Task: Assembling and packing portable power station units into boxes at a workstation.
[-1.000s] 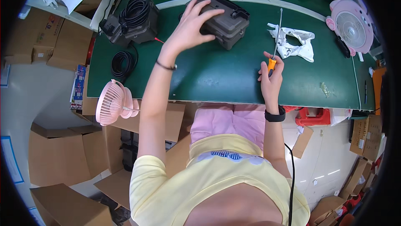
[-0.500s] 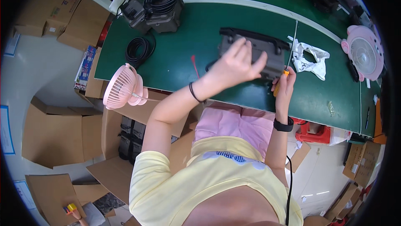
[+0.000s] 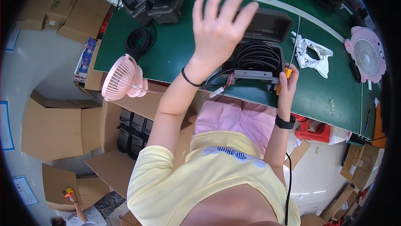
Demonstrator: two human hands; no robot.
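My left hand (image 3: 219,27) is raised above the green table (image 3: 175,50), fingers spread, holding nothing. Under and just right of it lies a black open case (image 3: 259,55) with a coiled black hose and a grey bar inside; red and black wires (image 3: 217,85) hang from its near side over the table edge. My right hand (image 3: 287,85) grips an orange-handled screwdriver (image 3: 292,46), shaft pointing away, at the case's right corner. A black band is on my left wrist, a black watch on my right.
A pink fan (image 3: 122,78) is clipped at the table's near left edge. A black cable coil (image 3: 140,40) and a black device with cables (image 3: 156,0) lie far left. A white crumpled rag (image 3: 311,53) and a pink round fan (image 3: 366,55) are right. Cardboard boxes (image 3: 54,126) stand on the floor.
The black case has come toward the table's near edge and now lies open in front of me. My left hand has lifted off it and spread. My right hand keeps the screwdriver.
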